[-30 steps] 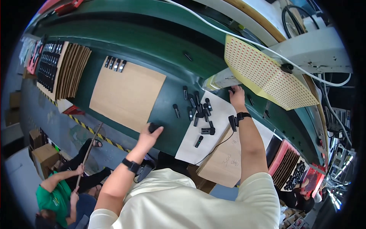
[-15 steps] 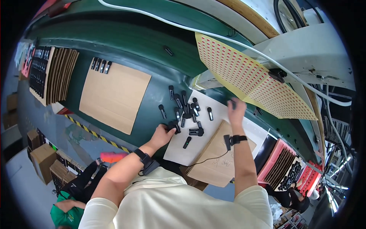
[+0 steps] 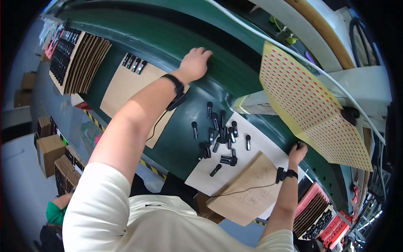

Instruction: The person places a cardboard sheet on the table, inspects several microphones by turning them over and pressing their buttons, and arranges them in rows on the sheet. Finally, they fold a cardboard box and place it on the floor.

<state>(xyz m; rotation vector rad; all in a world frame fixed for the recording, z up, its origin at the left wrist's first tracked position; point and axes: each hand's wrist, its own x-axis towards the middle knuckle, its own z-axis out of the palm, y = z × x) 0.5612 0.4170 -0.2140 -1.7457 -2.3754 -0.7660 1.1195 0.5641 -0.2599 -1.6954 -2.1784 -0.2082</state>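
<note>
Toward the far side of the green worktop (image 3: 168,157), past the upper right corner of a bare brown cardboard sheet (image 3: 115,90), the left hand (image 3: 194,64) is stretched out, palm down. Its fingers are bent and their tips turned from view; whether they hold anything, or touch the surface, cannot be told. The right hand (image 3: 297,154) is well apart, at the right edge of a white sheet (image 3: 201,174), its fingers narrow about a small black piece (image 3: 299,145) mostly covered by them.

Between the hands, a loose cluster of black microphones (image 3: 215,121) lies partly on the white sheet and partly on the worktop, several touching or overlapping. A single microphone (image 3: 248,143) lies to the right of the cluster, apart from it. Four microphones (image 3: 135,65) stand in a row at the upper left edge of the cardboard sheet.

At far left are upright cardboard sheets (image 3: 93,63), the outermost carrying rows of black microphones. A stack of brown cardboard (image 3: 247,189) with handwriting overlaps the white sheet. A yellow sheet (image 3: 310,111) with red marks hangs above the right hand.
</note>
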